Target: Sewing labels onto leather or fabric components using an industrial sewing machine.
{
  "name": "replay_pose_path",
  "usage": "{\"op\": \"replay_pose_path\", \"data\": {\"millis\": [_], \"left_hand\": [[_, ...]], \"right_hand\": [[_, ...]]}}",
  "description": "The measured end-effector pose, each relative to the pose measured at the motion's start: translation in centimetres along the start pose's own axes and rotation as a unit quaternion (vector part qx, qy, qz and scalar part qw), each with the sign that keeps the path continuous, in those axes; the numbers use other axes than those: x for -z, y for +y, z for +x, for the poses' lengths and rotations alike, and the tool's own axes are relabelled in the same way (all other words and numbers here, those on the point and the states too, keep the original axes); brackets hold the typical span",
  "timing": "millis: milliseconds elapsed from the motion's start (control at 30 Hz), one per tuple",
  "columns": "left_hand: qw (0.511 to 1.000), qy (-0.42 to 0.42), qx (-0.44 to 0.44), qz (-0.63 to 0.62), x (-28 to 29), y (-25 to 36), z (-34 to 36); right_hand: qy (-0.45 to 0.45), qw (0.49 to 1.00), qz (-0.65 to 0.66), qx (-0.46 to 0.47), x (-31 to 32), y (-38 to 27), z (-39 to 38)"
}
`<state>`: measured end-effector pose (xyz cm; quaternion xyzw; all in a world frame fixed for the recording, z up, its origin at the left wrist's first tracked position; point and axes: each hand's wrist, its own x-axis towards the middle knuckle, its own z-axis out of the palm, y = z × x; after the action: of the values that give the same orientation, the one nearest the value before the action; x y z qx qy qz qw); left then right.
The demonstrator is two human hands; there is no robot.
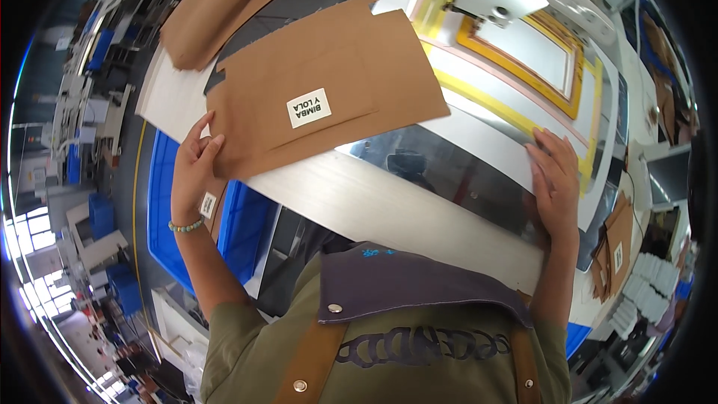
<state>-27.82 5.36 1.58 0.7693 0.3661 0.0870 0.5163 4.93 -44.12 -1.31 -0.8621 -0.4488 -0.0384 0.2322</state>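
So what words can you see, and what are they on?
White label on the brown panel: dark letters, upside down; I won't copy them.
Green shirt: big dark lettering, also not copied.
Purple flap: tiny blue marks, too small to read.
Small label at the blue bin, another on brown pieces at right: too small.

A pale surface (pixel 389 206) runs slantwise from 10 o'clock through the middle toward 4 o'clock, its near strip smooth and bare. A dark, glossy panel (pixel 445 168) is set along it, just beyond that strip. At 2 o'clock lies a white board (pixel 479 142) marked with yellow bands, bearing a yellow rectangular frame (pixel 516 72). Between 3 and 4 o'clock, brown pieces (pixel 617 236) lie piled, overlapping and tilted, by the surface's edge.
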Motion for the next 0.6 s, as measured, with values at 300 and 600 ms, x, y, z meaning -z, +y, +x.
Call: {"op": "replay_pose_path", "data": {"millis": [300, 600], "left_hand": [[0.973, 0.203, 0.030, -0.105, 0.9, -4.0, 0.5], [0.973, 0.212, -0.087, 0.026, 0.3, -6.3, 3.9]], "right_hand": [[-0.010, 1.000, -0.008, 0.015, -1.0, -0.3, 0.3], [-0.010, 1.000, -0.003, 0.012, -1.6, -0.3, 0.2]]}}
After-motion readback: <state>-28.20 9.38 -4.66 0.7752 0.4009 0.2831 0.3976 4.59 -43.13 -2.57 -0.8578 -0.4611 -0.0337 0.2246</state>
